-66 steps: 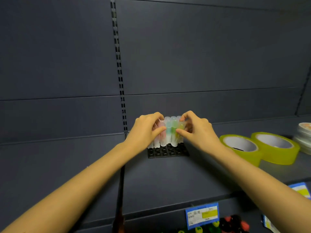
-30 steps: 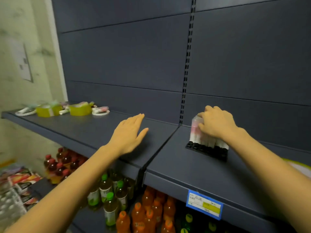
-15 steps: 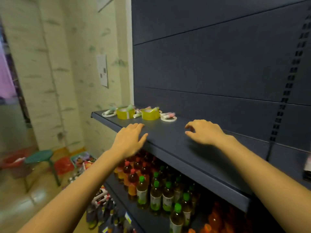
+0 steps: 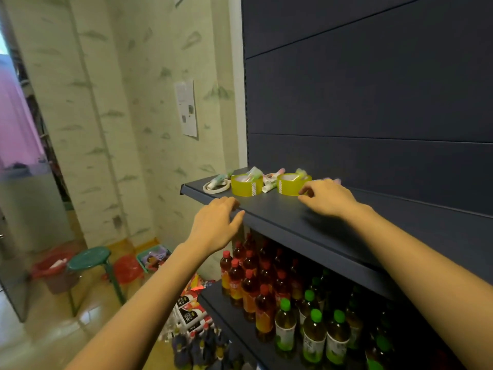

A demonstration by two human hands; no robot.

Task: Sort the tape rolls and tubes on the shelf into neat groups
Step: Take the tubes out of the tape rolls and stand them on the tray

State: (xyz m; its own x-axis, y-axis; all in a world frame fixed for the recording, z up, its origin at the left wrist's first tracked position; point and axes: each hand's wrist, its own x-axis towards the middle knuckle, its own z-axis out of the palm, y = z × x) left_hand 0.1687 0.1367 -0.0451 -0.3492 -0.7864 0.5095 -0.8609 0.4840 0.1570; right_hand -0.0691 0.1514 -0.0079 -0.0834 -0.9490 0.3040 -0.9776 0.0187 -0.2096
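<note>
At the far left end of the dark shelf [image 4: 314,225] lie two yellow tape rolls, one [image 4: 246,186] to the left and one [image 4: 291,185] to the right. A thin white tape ring [image 4: 216,187] lies at the shelf's corner. Several pastel tubes [image 4: 269,186] are scattered among and inside the rolls. My right hand [image 4: 326,197] hovers over the shelf with its curled fingertips just beside the right yellow roll, holding nothing. My left hand [image 4: 216,222] is spread at the shelf's front edge, empty.
Below the shelf stand rows of bottles with red and green caps [image 4: 280,297]. On the floor to the left are a green stool [image 4: 89,259], red bins and packets. A patterned wall with a paper notice [image 4: 186,108] ends the shelf on the left.
I have let go of the tube rack and turned left along the shelf. Both hands have travelled toward the pile of rolls and tubes; my right hand now reaches the right yellow roll.
</note>
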